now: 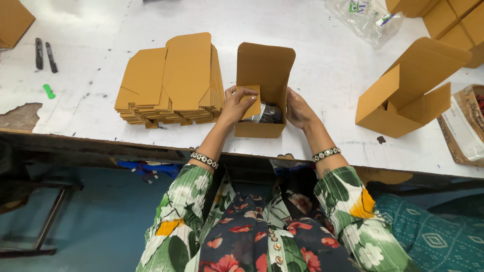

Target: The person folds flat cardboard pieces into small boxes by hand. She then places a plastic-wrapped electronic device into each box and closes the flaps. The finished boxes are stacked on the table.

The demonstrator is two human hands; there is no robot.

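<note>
Close to the worktop point(322, 75) edge, the person is closing up a small brown carton point(262, 100) that already has something dark and plastic-wrapped inside. The left hand point(236, 103) is pinching a side flap point(252, 103) and folding it inward over the contents; the right hand point(298, 110) is lying flat against the opposite wall, bracing it. The tall lid is standing upright behind. I'd say the other flap needs tucking before that lid comes down. Further left a stack of flat blanks point(171, 83) is waiting; another open carton point(403, 93) is sitting off right.
</note>
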